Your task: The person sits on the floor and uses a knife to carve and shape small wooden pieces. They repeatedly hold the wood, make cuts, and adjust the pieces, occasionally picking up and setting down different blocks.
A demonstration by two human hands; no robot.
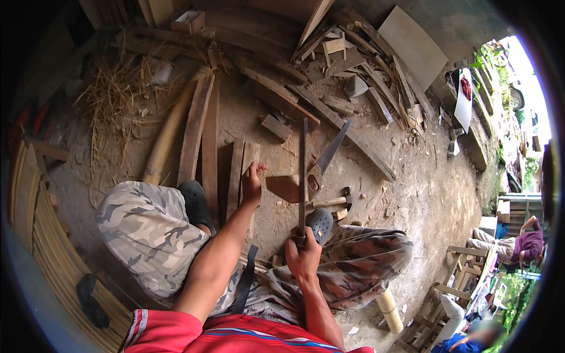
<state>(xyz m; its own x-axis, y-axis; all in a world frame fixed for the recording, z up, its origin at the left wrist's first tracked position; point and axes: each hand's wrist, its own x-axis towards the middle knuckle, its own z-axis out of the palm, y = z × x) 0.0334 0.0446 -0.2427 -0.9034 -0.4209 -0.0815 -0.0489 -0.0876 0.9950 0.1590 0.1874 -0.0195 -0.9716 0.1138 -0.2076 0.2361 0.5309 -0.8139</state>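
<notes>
My right hand (303, 253) is closed round the handle of a machete (304, 176), whose long, straight, dark blade points away from me. Just left of the blade lies a short wooden block (282, 187), partly crossed by it; whether the two touch I cannot tell. My left hand (252, 183) is raised beside the block's left end, fingers apart and holding nothing. A handsaw (331, 154) lies right of the blade, its wooden handle close to the block. Nearer my right foot is a hammer (336, 201) with a wooden handle.
Planks (199, 123) and a bamboo pole (170, 132) lie ahead on the left, near straw (120, 94). Scrap wood (376, 79) is heaped at the far right. Long strips (65, 253) line my left side. Two people (527, 242) are off to the right beside wooden frames (465, 276).
</notes>
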